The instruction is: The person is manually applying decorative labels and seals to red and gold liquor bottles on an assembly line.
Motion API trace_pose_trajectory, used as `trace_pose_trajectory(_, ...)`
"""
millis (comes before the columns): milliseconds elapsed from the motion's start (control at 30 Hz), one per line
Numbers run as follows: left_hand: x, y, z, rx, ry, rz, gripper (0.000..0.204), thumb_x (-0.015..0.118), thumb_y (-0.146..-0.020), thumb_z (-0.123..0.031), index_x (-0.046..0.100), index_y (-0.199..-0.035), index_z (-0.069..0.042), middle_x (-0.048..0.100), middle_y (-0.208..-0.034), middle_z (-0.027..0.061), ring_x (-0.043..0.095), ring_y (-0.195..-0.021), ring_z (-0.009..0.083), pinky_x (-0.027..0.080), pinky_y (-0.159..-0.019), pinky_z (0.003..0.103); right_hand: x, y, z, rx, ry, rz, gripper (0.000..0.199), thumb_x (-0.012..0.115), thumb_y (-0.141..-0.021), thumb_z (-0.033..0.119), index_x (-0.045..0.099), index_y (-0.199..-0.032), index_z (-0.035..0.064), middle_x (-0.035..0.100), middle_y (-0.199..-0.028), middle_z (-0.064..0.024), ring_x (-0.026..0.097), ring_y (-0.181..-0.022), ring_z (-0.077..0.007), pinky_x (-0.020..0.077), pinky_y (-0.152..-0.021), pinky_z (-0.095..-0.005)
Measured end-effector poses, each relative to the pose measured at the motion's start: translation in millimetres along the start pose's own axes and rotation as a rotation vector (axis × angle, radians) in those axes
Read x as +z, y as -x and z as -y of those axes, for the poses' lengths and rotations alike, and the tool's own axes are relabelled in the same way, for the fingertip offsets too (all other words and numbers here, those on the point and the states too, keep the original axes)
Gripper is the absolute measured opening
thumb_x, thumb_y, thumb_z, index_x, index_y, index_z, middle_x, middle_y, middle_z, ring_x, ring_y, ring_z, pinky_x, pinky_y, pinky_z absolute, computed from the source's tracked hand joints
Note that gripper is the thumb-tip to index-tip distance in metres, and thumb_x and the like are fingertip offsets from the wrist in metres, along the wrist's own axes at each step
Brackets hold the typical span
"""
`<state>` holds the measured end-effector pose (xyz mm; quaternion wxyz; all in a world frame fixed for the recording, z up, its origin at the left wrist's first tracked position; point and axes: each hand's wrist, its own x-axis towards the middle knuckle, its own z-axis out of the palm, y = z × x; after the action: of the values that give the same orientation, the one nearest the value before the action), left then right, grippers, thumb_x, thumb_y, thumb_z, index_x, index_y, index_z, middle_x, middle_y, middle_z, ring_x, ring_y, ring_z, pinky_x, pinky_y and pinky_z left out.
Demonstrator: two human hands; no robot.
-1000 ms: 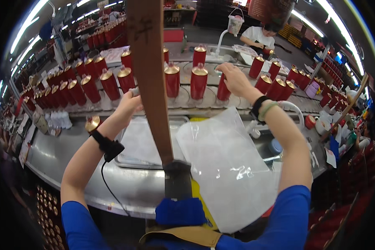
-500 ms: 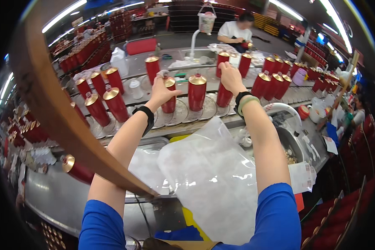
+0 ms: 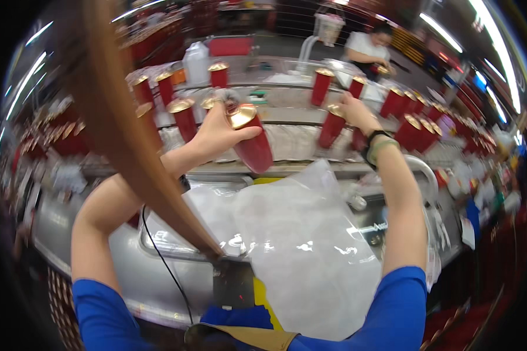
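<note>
My left hand [image 3: 216,130] is closed round the upper part of a red bottle [image 3: 255,151] with a gold shoulder, which leans over the front of the bench. Its thumb lies across the front of the bottle. At the right, my right hand [image 3: 358,112] has its fingers bent together at the top of another red bottle [image 3: 331,130]; motion blurs the fingertips. Part of a further red bottle shows under the right wrist. A red bottle [image 3: 184,121] stands left of my left hand, and gold shows just behind its fingers.
A clear plastic sheet [image 3: 304,257] covers the sink area in front of me. A wooden post [image 3: 129,152] slants across the left. More red bottles [image 3: 322,88] stand on the far bench, beside a white jug [image 3: 197,64]. A person [image 3: 369,51] works beyond it.
My left hand has drawn back toward me, with a bottle now tilted in it. My right hand has come lower. The whole view has swung and tilted.
</note>
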<state>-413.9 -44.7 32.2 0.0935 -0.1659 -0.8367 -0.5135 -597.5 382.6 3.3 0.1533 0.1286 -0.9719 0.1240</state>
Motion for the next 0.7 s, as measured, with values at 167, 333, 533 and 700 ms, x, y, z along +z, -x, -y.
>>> trace_pose_trajectory(167, -94.0, 81.0, -43.0, -0.153, 0.143, 0.091, 0.078, 0.092, -0.087, -0.020, 0.046, -0.148, -0.006, 0.060, -0.138, 0.0124, 0.061, -0.127, 0.0198, 0.051, -0.107, 0.040, -3.7, -2.8, -9.6, -0.168, -0.124, -0.106, 0.023, 0.067, -0.103, 0.024, 0.059, -0.109, 0.0026, 0.071, -0.095, -0.0247, 0.070, -0.095, -0.0462, 0.0523, -0.082, -0.0511)
trace_pose_trajectory(333, -136.7, 170.2, -82.1, -0.296, 0.320, -0.272, 0.096, 0.095, -0.079, -0.009, 0.033, -0.152, 0.003, 0.060, -0.138, 0.0175, 0.063, -0.127, 0.0232, 0.048, -0.115, 0.040, -33.6, 7.0, 11.1, -0.186, -0.334, 0.032, 0.020, 0.068, -0.099, 0.018, 0.059, -0.109, 0.0034, 0.069, -0.089, -0.0216, 0.070, -0.083, -0.0397, 0.0537, -0.075, -0.0475)
trace_pose_trajectory(533, -185.4, 289.1, -134.5, -0.262, 0.263, -0.418, 0.085, 0.095, -0.078, -0.004, 0.041, -0.144, -0.003, 0.060, -0.138, 0.0136, 0.062, -0.127, 0.0215, 0.046, -0.116, 0.040, -120.3, 74.1, 100.0, -0.404, -0.355, 0.000, 0.013, 0.063, -0.099, 0.005, 0.062, -0.111, 0.0007, 0.066, -0.088, -0.0114, 0.065, -0.084, -0.0222, 0.0509, -0.080, -0.0359)
trace_pose_trajectory(700, -210.5, 376.3, -123.8, -0.335, 0.068, -0.506, 0.079, 0.094, -0.074, -0.004, 0.047, -0.137, -0.004, 0.062, -0.131, 0.0119, 0.063, -0.122, 0.0209, 0.051, -0.110, 0.039, -209.3, 173.1, 200.6, -0.340, -0.316, 0.219, 0.018, 0.059, -0.099, -0.001, 0.060, -0.117, -0.0011, 0.064, -0.083, -0.0102, 0.061, -0.077, -0.0164, 0.0486, -0.072, -0.0322)
